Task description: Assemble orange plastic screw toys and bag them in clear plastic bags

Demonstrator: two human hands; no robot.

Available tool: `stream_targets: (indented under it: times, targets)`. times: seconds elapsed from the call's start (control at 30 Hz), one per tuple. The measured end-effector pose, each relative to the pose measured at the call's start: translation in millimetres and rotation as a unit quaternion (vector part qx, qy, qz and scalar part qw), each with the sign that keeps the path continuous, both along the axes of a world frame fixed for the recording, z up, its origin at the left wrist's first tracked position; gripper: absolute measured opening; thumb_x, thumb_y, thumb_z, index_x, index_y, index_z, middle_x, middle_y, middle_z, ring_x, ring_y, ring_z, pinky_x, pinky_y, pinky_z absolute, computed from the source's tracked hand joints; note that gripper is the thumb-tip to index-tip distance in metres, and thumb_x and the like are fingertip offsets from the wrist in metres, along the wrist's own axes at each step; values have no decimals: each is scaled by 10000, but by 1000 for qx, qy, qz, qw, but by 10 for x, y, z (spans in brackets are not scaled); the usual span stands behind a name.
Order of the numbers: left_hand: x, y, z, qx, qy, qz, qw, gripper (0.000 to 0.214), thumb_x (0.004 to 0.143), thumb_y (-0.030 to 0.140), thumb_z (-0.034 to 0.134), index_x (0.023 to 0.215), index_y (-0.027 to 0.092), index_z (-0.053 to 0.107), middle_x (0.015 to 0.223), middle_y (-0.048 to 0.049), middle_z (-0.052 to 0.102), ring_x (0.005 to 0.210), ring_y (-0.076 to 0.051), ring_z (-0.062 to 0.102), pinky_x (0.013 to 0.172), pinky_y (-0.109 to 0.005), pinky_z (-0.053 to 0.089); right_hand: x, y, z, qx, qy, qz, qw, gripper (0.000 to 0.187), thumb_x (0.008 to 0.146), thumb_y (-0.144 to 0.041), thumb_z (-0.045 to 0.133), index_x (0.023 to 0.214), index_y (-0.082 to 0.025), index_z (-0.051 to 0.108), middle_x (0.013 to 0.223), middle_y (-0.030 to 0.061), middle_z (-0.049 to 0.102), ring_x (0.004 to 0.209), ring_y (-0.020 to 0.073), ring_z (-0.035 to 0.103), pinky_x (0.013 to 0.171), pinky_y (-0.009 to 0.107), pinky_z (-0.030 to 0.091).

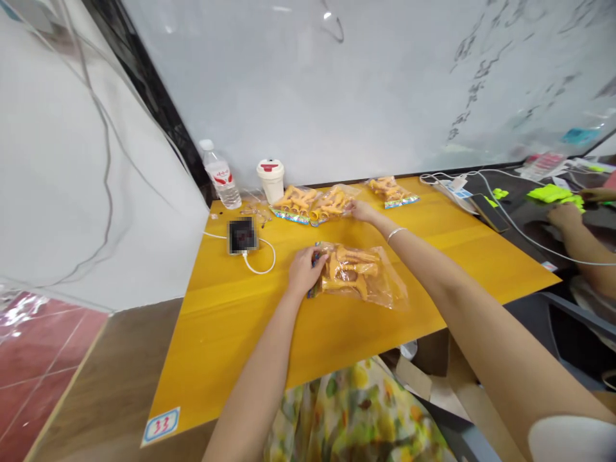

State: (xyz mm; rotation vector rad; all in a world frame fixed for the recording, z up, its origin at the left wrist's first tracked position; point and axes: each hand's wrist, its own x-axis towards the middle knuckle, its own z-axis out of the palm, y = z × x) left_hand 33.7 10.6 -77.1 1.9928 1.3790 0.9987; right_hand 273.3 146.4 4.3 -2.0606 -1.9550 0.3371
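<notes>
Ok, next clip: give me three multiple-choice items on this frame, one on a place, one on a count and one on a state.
1. Where is the left hand? A on the clear bag of orange pieces; B on the white cup; C under the table.
2. How many far bags lie beyond the hands on the yellow table? A one; B two; C three.
3. The phone is: A held in a hand; B lying on the table with a white cable attached; C inside a bag.

1 A: its fingers are on the bag's edge.
2 C: three lie along the far side.
3 B: the cable runs from it across the table.
</notes>
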Motion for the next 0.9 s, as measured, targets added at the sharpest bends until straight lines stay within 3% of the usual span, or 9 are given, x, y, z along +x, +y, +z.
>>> stream_targets:
  times: [0.1,0.2,0.23,0.3,0.4,0.5,0.63,0.77,0.9]
  targets:
    - [13,-6,20,-1,5,-1,1000,207,961,364,582,1052,199,668,1084,-84,732,1072,-233,644,951,-372,482,-30,229,190,70,-6,-49,996,391,967,-176,401,1257,-116,657,1216,150,721,1146,239,669,1013,378,498]
    - [19,-9,26,-5,-2,-2,1000,185,964,365,576,1043,221,663,1099,-68,731,1063,-226,651,939,-364,487,-364,306,207,153,-20,12,988,496,1006,-188,263,1414,-142,542,1382,159,628,1288,236,580,1088,417,451]
    - [19,-7,26,-6,-4,-2,1000,182,966,366,573,1041,226,661,1101,-64,730,1062,-224,654,935,-362,489,-518,288,143,155,-37,97,982,477,1021,-231,289,1420,-157,540,1377,161,631,1276,252,585,1080,443,460]
    - [18,-2,24,-6,-4,-1,1000,180,970,370,564,1035,232,660,1100,-63,730,1064,-223,658,933,-360,491,-799,210,-67,125,-60,189,972,388,966,-325,533,1341,-276,619,1413,95,622,1306,291,557,1103,507,436]
    - [12,6,25,-11,-6,-1,1000,179,977,361,544,1036,233,656,1080,-62,734,1048,-218,667,923,-354,494,-947,120,-380,115,-197,262,938,401,987,-231,483,1368,-304,586,1629,115,380,1442,375,396,1093,723,325]
    - [7,12,25,-20,-8,-2,1000,184,978,360,537,1033,229,653,1051,-62,741,1024,-219,674,913,-357,500,-691,202,-446,94,-257,313,909,445,982,-99,384,1350,-255,580,1684,120,263,1500,349,312,1106,735,290]
    - [3,16,22,-22,-19,0,1000,173,965,359,551,1035,238,653,1062,-59,745,1025,-223,679,922,-367,506,-139,355,-286,85,-254,358,894,416,934,-43,414,1244,-216,631,1660,91,335,1538,319,247,1168,697,214]
    - [-6,22,11,-29,-34,8,999,195,956,373,559,1065,236,643,1079,-66,739,981,-218,685,906,-365,517,319,121,-293,192,-143,256,937,345,952,-142,426,1221,-170,640,1589,162,424,1486,297,345,1199,584,263]
    - [-18,43,-29,-19,-37,34,999,364,945,420,572,1238,205,574,1245,-115,686,853,-197,662,859,-375,525,846,-555,-460,190,5,117,975,383,937,-220,430,1279,-163,592,1355,176,617,1268,275,568,1092,497,443]
